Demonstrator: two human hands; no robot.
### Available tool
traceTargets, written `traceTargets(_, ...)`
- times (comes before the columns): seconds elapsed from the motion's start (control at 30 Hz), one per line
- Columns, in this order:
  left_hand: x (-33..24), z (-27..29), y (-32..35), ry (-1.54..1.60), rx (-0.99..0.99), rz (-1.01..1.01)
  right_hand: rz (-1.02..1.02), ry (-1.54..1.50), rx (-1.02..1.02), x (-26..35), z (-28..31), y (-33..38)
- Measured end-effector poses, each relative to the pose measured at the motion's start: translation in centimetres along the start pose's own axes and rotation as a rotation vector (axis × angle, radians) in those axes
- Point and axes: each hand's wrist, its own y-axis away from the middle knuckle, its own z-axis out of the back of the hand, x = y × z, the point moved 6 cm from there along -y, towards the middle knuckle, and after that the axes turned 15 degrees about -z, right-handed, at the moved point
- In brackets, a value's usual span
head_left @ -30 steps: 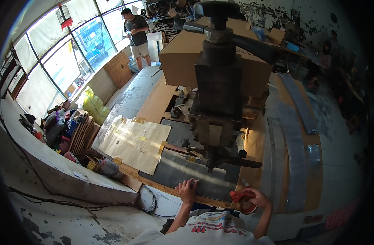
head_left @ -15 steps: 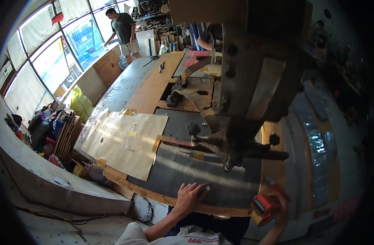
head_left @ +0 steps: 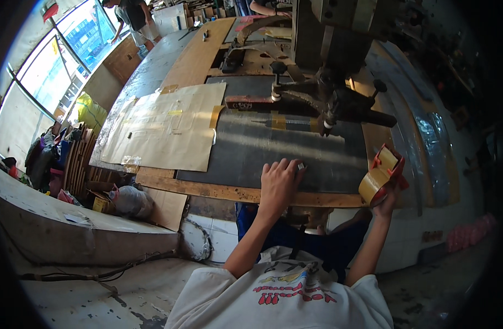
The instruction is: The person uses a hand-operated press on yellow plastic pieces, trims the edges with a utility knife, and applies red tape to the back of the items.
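My left hand (head_left: 280, 183) rests on the dark grey mat (head_left: 251, 159) near the table's front edge. Its fingers are curled, and a small pale-tipped piece (head_left: 301, 166) shows at the thumb and forefinger; its kind I cannot make out. Past the table's front right corner, my right hand (head_left: 386, 202) grips a red tape dispenser (head_left: 392, 171) with a roll of tan tape in it. Beyond my left hand stands a dark metal machine head (head_left: 328, 98) with a knob on each side. Left of the mat lies a beige paper sheet (head_left: 163, 131) with taped edges.
A wooden strip (head_left: 224, 191) runs along the table's front edge. Clear plastic sheeting (head_left: 427, 131) lies to the right. Bags and stacked boards (head_left: 78, 162) crowd the left wall. One person (head_left: 133, 19) stands by the windows; another person's arm (head_left: 262, 7) shows behind the machine.
The view has tilted down, showing more of my shirt and legs. My right hand has raised and turned the tape dispenser, so the tape roll faces up. My left hand stays on the mat.
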Motion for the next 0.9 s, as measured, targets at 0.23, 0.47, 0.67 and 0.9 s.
traceTargets(0.23, 0.3, -0.8, 0.0, 0.033, -0.002, 0.002, 0.050, 0.088, -0.074, 1.5, -1.7, 0.8)
traceTargets(0.47, 0.2, -0.6, -0.1, 0.041, -0.010, -0.001, 0.017, 0.087, -0.003, 2.1, -3.1, 1.3)
traceTargets(0.67, 0.1, -0.1, 0.0, 0.084, -0.044, 0.033, 0.037, 0.092, -0.074, 1.8, -1.9, 1.1)
traceTargets(0.9, -0.1, -0.3, 0.2, 0.102, 0.033, 0.065, 0.028, 0.179, 0.024, 1.9, -2.2, 1.5)
